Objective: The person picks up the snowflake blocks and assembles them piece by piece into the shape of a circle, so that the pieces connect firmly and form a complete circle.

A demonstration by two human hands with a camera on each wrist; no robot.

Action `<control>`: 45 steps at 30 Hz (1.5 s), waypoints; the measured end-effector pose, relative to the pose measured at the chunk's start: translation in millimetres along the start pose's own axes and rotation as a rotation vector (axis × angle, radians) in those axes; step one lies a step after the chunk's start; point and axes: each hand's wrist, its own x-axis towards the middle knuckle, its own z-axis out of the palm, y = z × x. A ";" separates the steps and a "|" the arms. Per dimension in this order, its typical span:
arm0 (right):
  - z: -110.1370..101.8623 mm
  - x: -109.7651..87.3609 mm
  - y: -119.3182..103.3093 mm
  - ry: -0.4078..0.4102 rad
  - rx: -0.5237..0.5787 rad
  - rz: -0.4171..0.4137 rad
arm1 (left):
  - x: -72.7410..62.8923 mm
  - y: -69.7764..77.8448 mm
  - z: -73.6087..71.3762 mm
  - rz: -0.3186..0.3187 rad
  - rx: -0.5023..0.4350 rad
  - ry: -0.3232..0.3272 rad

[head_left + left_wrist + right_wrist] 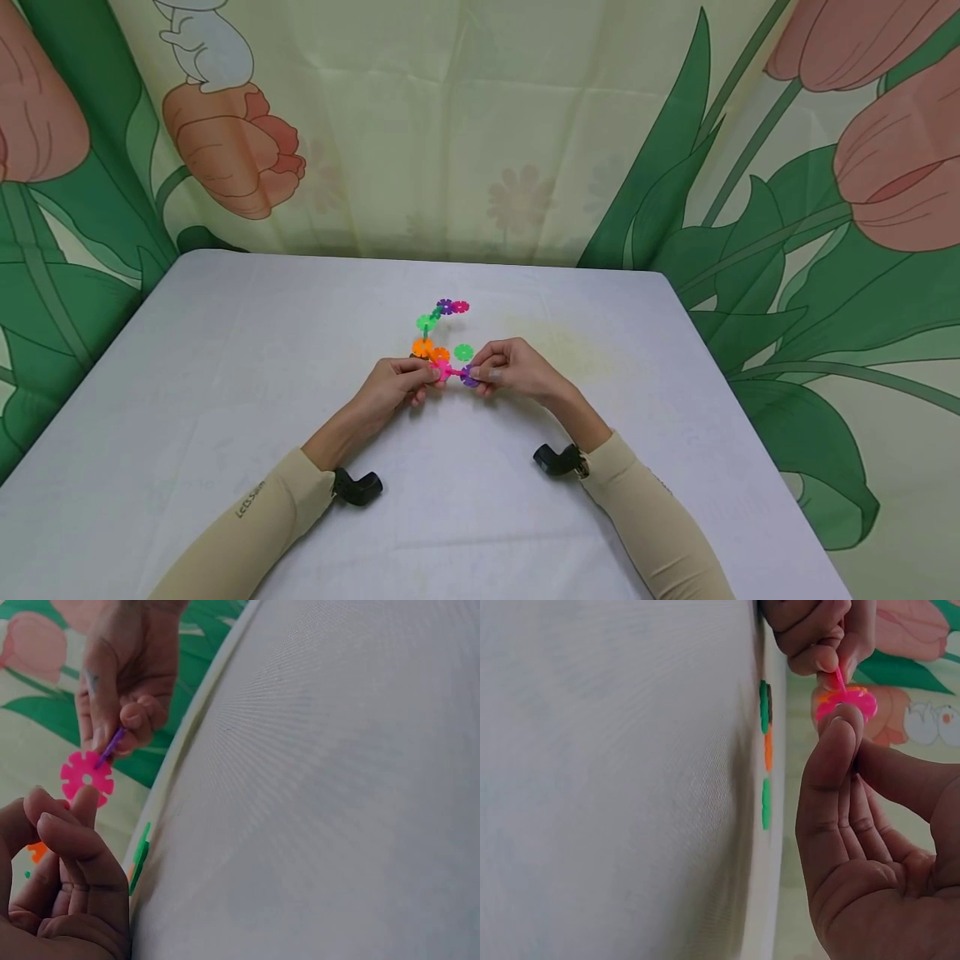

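Between my hands is a short chain of slotted plastic flower discs, held above the white table. My left hand (393,383) pinches it at a pink flower disc (442,371). With thumb and fingers, my right hand (517,367) pinches a purple flower disc (468,377), seen edge-on where it meets a pink disc (88,778) in the left wrist view. Beyond the left fingertips run orange discs (422,347), a light green disc (426,322), a purple disc (446,307) and a pink-red disc (461,307). My fingertips partly hide the held discs.
A loose green disc (463,352) lies on the table just beyond the hands. Low on the cloth, more green and orange pieces (768,750) show edge-on. The white-covered table (225,350) ends at a printed curtain (450,125) behind.
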 end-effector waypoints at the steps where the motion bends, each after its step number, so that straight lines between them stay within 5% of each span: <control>1: 0.2 0.0 -0.1 0.002 -0.001 0.000 | 0.2 -0.3 0.1 0.004 0.001 -0.001; 15: 1.5 -0.4 -1.5 0.042 -0.059 0.030 | 1.1 -0.3 1.2 0.018 -0.036 0.001; 26: 0.1 -1.5 -2.2 -0.012 -0.125 -0.061 | -0.8 1.2 0.0 0.028 -0.067 -0.020; 36: 7.9 -3.7 -7.0 0.084 -0.111 -0.069 | -2.9 2.3 2.8 0.020 0.062 -0.115; 45: 16.2 -2.8 -7.2 0.077 -0.126 -0.096 | -3.1 1.1 3.2 0.030 0.117 -0.116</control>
